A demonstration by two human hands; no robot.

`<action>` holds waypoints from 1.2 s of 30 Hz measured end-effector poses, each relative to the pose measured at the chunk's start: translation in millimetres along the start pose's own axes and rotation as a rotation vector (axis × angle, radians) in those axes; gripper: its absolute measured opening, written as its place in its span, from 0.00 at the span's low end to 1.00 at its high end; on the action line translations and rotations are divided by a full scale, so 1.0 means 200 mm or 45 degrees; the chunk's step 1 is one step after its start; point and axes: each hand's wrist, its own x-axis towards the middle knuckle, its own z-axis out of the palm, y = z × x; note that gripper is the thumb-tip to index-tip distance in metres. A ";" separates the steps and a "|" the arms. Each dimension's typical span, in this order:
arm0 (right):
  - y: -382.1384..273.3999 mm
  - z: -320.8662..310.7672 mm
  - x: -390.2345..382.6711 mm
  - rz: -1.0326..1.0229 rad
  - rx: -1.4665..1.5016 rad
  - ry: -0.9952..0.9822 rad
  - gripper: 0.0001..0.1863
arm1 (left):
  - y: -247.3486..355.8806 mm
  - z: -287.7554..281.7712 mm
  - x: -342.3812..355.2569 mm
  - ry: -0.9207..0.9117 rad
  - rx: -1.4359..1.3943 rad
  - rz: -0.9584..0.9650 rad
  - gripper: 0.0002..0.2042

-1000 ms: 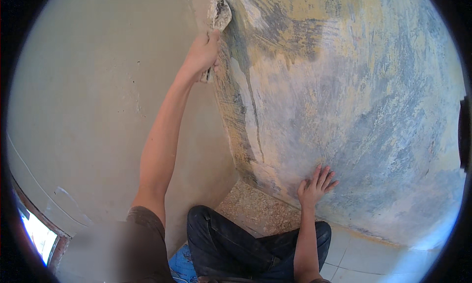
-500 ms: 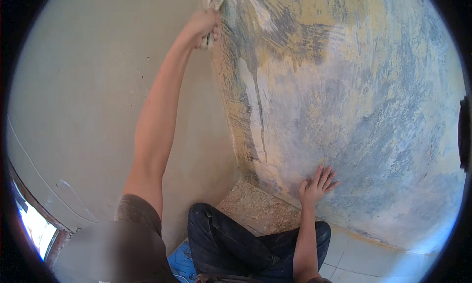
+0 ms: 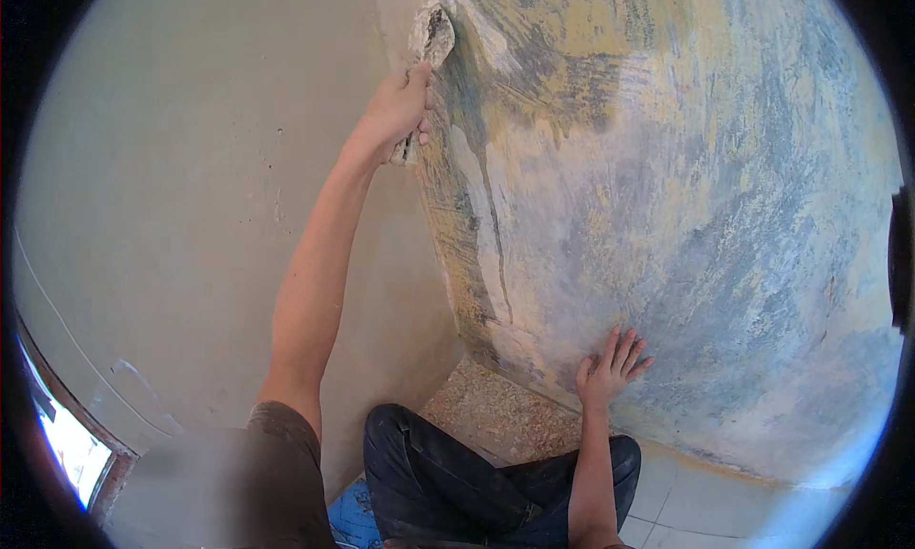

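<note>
Left hand (image 3: 400, 106), fingers wrapped round off-white, crusted, scraper-like tool (image 3: 438, 42) near inside wall corner (image 3: 442, 273); right hand (image 3: 605, 377), well apart, fingers spread against mottled blue-grey-and-yellow wall (image 3: 686, 215).

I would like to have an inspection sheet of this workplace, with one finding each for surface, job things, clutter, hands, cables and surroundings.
Surface: smooth greenish-grey wall meets a patchy wall of yellow, grey and whitish areas.
Job's things: one hand tool, crusted with pale material, at the wall corner; contact with the wall cannot be confirmed.
Clutter: crumbly debris on the floor at the corner; blue item, partly hidden.
Hands: left hand closed around the tool; right hand on the lower patchy wall, fingers spread.
Cables: thin pale line along the smooth wall; cord or mark, cannot tell.
Surroundings: bright opening at lower left; pale tiles at lower right.
</note>
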 end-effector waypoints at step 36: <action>-0.03 0.00 0.00 0.041 0.026 -0.017 0.37 | 0.13 -0.02 0.07 -0.119 -0.223 -0.089 0.16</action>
